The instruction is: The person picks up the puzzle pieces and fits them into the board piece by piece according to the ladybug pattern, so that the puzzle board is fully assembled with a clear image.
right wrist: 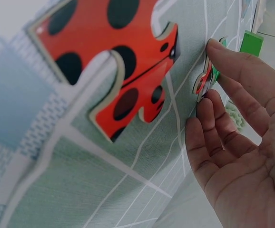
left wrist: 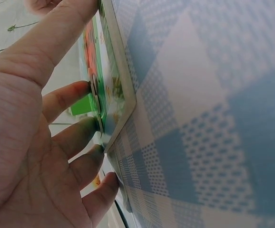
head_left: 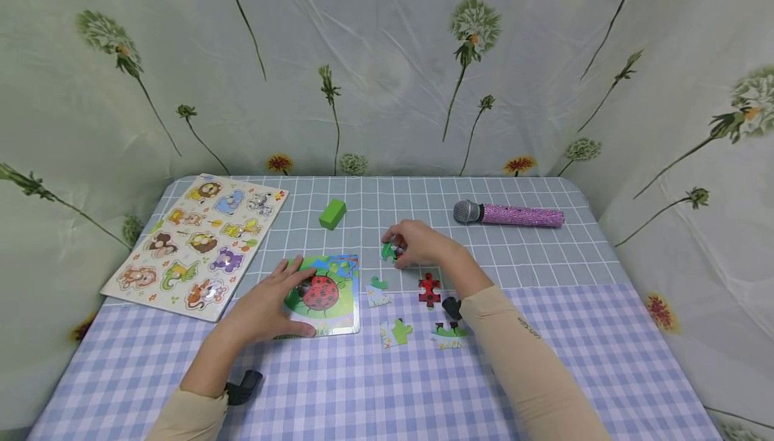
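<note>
A square ladybug puzzle board (head_left: 341, 320) lies on the table with my left hand (head_left: 263, 306) resting over its left side, fingers spread. Seen from the left wrist, the fingertips touch the board and the thumb lies along its edge. Beyond the board, my right hand (head_left: 421, 245) pinches a green and red puzzle piece (right wrist: 206, 78) between thumb and fingers, low over the cloth. A red, black-spotted puzzle piece (head_left: 429, 290) lies closer to me. Loose around it are a green and white piece (head_left: 378, 293), a flowered piece (head_left: 394, 333) and a grass piece (head_left: 449, 339).
An animal peg puzzle (head_left: 196, 246) lies at the left. A green block (head_left: 332, 214) sits at the back, and a microphone with a glittery pink handle (head_left: 520, 216) lies back right. A flowered curtain (head_left: 387, 91) encloses the table's back and sides.
</note>
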Action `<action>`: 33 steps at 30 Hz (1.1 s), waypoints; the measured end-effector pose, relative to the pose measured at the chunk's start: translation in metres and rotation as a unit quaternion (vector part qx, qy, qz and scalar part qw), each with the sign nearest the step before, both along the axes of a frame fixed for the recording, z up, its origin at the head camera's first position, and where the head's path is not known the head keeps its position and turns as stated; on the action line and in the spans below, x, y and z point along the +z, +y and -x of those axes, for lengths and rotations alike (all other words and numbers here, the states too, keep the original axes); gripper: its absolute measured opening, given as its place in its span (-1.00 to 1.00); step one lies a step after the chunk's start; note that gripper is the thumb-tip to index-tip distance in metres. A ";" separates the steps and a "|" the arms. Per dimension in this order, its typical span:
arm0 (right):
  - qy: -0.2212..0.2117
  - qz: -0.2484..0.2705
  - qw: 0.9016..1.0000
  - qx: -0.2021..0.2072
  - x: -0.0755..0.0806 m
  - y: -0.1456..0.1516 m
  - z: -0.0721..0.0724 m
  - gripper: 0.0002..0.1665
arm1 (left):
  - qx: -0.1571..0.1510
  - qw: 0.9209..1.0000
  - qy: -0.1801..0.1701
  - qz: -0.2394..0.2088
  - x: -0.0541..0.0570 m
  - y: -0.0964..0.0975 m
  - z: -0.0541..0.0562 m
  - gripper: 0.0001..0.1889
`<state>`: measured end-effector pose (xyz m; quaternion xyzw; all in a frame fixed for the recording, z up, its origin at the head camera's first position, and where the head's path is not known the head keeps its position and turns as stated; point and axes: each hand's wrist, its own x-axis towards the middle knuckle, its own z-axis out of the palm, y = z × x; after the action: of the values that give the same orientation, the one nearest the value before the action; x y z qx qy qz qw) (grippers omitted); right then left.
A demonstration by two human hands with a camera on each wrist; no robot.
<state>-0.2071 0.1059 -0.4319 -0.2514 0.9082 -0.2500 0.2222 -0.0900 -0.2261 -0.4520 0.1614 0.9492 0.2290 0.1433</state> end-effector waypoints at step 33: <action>0.040 -0.028 0.999 0.008 0.000 0.002 -0.006 -0.50 | -0.003 0.999 0.047 0.003 0.005 -0.008 -0.010 0.17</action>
<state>-0.2007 0.1084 -0.4315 -0.2624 0.9211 -0.2120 0.1944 -0.0798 -0.2338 -0.4475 0.1741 0.9552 0.2175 0.0995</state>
